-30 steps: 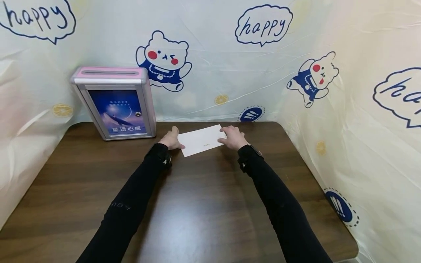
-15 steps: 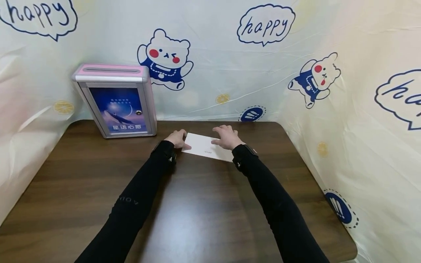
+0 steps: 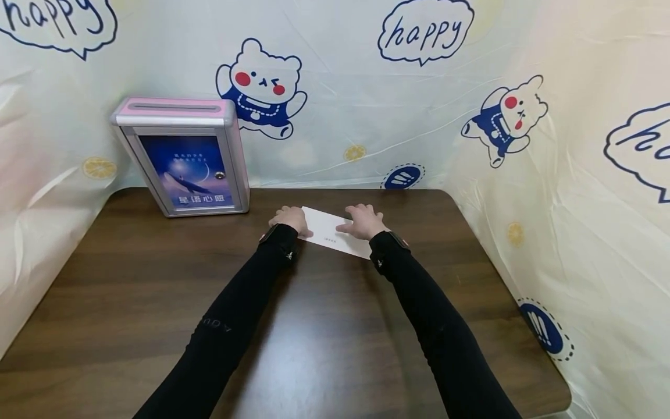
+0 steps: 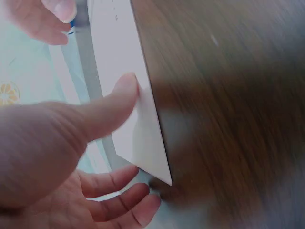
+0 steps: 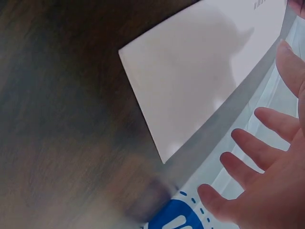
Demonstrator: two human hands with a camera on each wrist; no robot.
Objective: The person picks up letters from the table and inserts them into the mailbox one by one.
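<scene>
A white envelope (image 3: 325, 228) with a small line of print slants across the far middle of the table. My left hand (image 3: 291, 220) pinches its left end. In the left wrist view the thumb (image 4: 125, 90) lies across the top face, while the curled fingers (image 4: 119, 179) are at and partly behind the short edge. My right hand (image 3: 362, 222) hovers over the right part of the envelope with fingers spread. Seen from the right wrist, that hand (image 5: 271, 176) has nothing between its fingers, and the envelope's right end (image 5: 171, 81) is free of it.
A silver and pink box (image 3: 180, 157) with a slotted top and a lock on its blue front stands at the back left. The brown wooden table (image 3: 335, 349) meets patterned cloth walls (image 3: 335, 87) behind and at the sides.
The envelope has swung round so its right end now points toward me. My right hand let go of that end. My left hand moved right, still gripping the left end.
</scene>
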